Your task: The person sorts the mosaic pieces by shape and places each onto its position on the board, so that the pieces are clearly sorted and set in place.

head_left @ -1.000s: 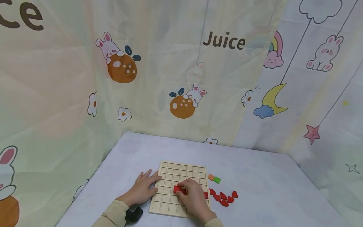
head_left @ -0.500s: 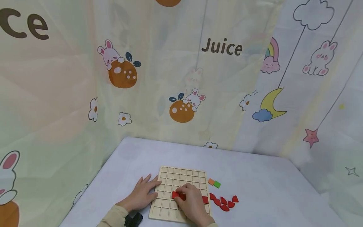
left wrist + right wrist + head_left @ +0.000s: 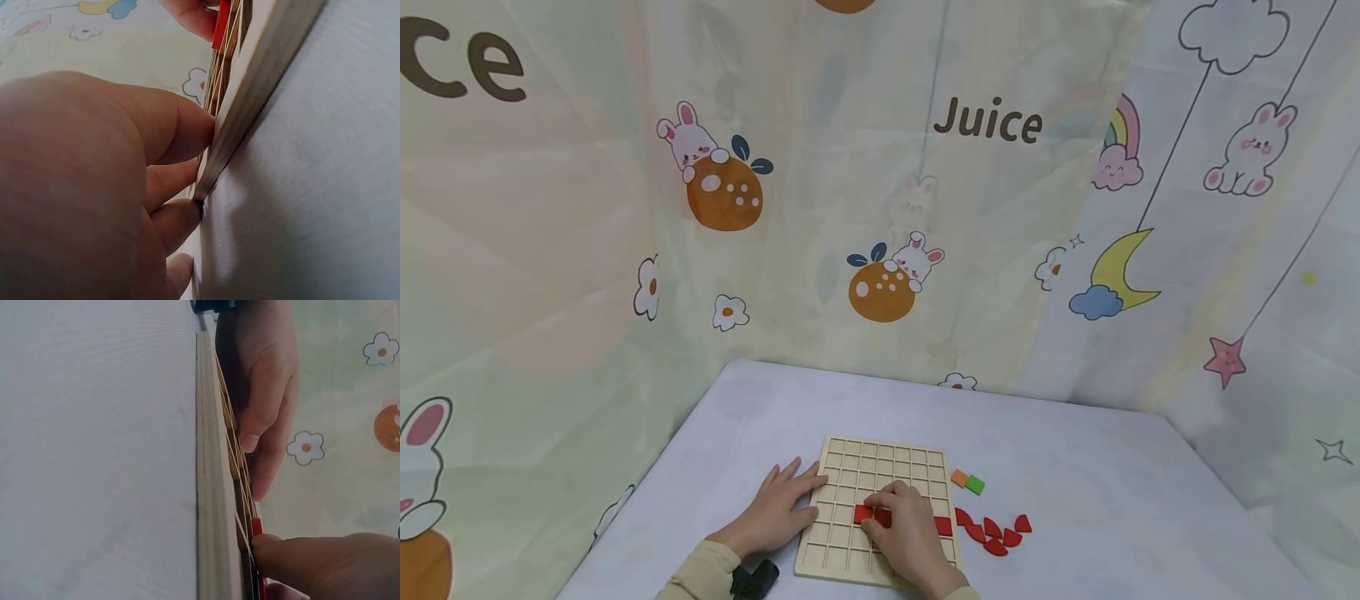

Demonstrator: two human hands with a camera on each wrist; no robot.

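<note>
A light wooden grid board [image 3: 842, 533] lies on the table. Red square tiles sit in one row of its cells, the leftmost red tile [image 3: 861, 514] by the right thumb and fingertips. My right hand [image 3: 910, 531] pinches at this tile from above and covers part of the row; another red piece [image 3: 943, 526] shows beyond it. My left hand [image 3: 775, 512] has its fingers spread, with fingertips and thumb touching the board's left edge. In the left wrist view, the left hand [image 3: 94, 169] rests against the wooden side [image 3: 250, 87].
Right of the board lie an orange square [image 3: 959, 477], a green square [image 3: 975, 485] and several red curved-edge pieces [image 3: 992, 528]. A black object [image 3: 756, 579] is beside the left sleeve. A printed curtain hangs behind the white table [image 3: 1075, 467].
The head view has shifted, so the board and hands sit slightly lower in the picture than a second ago. Both hands keep nearly the same places on the board.
</note>
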